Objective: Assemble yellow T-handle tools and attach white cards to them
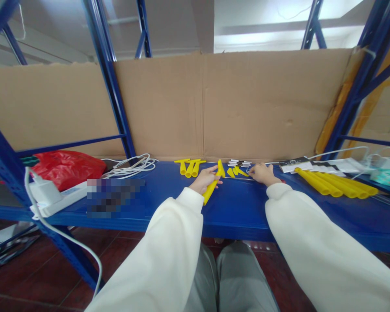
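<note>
My left hand [208,180] is wrapped round a yellow tube [209,193] with a yellow pointed piece [220,169] at its upper end. Out to the right, my right hand [263,173] reaches down to the blue shelf [237,221], its fingertips together beside some tiny items too small to name. Between the hands lie small yellow pieces [239,171], with black-and-white sticks [239,163] just behind them. Left of my left hand, three yellow tubes with flat crosspieces [188,167] rest near the cardboard.
Several yellow tubes [334,184] lie at the right, before black-and-white packets [295,164]. At the left are a red plastic bag [69,168], a white power strip [63,200] and coiled white cable [134,164]. Cardboard [168,108] stands behind; blue posts [112,82] frame the shelf.
</note>
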Demonstrator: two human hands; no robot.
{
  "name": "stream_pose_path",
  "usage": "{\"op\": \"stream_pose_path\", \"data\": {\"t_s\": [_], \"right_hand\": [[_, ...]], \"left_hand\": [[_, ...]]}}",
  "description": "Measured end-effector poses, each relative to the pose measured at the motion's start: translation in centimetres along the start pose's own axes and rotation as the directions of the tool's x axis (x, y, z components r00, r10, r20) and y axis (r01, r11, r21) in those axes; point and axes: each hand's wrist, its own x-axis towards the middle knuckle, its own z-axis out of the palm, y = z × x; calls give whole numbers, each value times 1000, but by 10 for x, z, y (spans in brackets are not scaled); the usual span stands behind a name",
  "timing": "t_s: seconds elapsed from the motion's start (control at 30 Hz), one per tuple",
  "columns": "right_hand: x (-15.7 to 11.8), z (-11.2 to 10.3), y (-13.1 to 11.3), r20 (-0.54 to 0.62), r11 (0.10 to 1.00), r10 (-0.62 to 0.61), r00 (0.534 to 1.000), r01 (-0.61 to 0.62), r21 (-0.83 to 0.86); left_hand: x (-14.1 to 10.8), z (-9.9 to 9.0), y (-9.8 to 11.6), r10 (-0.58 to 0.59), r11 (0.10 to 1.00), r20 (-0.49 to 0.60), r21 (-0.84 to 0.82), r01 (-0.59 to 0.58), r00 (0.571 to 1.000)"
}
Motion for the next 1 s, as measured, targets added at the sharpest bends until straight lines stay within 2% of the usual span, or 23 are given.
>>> {"op": "stream_pose_path", "data": {"t_s": [0.23, 0.77, 1.0], "right_hand": [[3, 4, 3, 4, 1000, -6, 1000, 6, 9], [-2, 0, 2, 30, 1000, 3, 1000, -4, 31], [-5, -1, 0, 47, 998, 62, 997, -63, 28]], "left_hand": [[2, -1, 0, -11, 1000, 27, 0, 11, 1000], [3, -1, -2, 6, 1000, 8, 16, -6, 1000], [1, 0, -1, 2, 1000, -10, 16, -2, 1000]]}}
